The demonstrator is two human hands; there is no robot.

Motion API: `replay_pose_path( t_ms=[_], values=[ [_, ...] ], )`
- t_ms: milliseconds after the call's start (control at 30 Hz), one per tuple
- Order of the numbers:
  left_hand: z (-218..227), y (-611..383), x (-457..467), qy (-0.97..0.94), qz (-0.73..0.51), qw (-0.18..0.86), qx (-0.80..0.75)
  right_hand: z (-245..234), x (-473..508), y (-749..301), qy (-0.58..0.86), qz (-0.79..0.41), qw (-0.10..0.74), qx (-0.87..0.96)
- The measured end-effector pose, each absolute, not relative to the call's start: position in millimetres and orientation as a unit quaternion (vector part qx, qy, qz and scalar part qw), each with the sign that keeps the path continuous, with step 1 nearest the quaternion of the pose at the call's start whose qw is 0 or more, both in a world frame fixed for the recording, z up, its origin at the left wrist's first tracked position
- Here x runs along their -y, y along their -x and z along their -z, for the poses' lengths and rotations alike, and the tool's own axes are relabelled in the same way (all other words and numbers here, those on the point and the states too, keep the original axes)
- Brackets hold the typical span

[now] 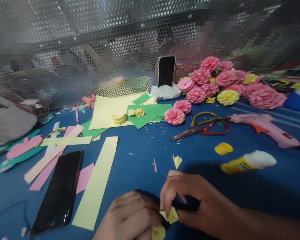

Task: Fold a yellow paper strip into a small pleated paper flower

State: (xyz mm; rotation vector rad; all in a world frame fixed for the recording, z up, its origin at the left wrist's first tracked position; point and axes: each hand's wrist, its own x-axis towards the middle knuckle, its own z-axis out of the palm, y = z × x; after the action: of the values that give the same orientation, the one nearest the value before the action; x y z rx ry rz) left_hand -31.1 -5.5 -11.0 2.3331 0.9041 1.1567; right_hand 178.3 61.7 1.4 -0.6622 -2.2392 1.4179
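At the front edge of the view, my right hand [187,200] pinches a small folded yellow paper piece [172,215] between thumb and fingers. Close against it, my left hand [132,215] is curled around another yellow paper piece [158,232], partly hidden by the fingers and cut off by the frame. Whether the two pieces are joined, I cannot tell. Just beyond my right hand lies a loose folded yellow petal [177,161]. To its right are an open glue stick [247,162] on its side and its yellow cap [223,148].
Scissors [200,126] and a pink glue gun [267,128] lie at the right, before a heap of pink paper flowers [200,76]. A black phone [57,193] and pale yellow strip [97,183] are left. Another phone [166,70] stands against the perforated metal screen [115,43].
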Motion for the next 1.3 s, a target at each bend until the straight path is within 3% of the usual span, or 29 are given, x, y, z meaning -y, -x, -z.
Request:
replay_pose_path(
  t_ms=[167, 300, 567, 833, 1100, 1300],
  values=[
    [12.8, 34.7, 11.4, -0.806, -0.431, 0.202, -0.351, -3.3, -64.0, -176.7, 0.237, -0.501, 0.221, 0.803],
    [11.2, 40.7, 14.2, -0.799, -0.39, 0.285, -0.358, -1.0, -67.4, -179.1, 0.22, -0.449, 0.243, 0.831],
    [9.4, 37.6, 9.1, -0.718, -0.431, 0.399, -0.374, 5.3, -70.2, -189.6, 0.181, -0.326, 0.232, 0.898],
    [10.5, 35.6, 10.5, -0.704, -0.437, 0.42, -0.37, 5.3, -68.8, -191.9, 0.229, -0.302, 0.229, 0.897],
    [10.4, 38.5, 9.8, -0.728, -0.412, 0.428, -0.343, -2.4, -66.9, -185.1, 0.284, -0.392, 0.229, 0.844],
    [10.3, 39.4, 9.0, -0.729, -0.41, 0.436, -0.333, -3.8, -68.7, -179.1, 0.332, -0.507, 0.184, 0.774]
  ],
)
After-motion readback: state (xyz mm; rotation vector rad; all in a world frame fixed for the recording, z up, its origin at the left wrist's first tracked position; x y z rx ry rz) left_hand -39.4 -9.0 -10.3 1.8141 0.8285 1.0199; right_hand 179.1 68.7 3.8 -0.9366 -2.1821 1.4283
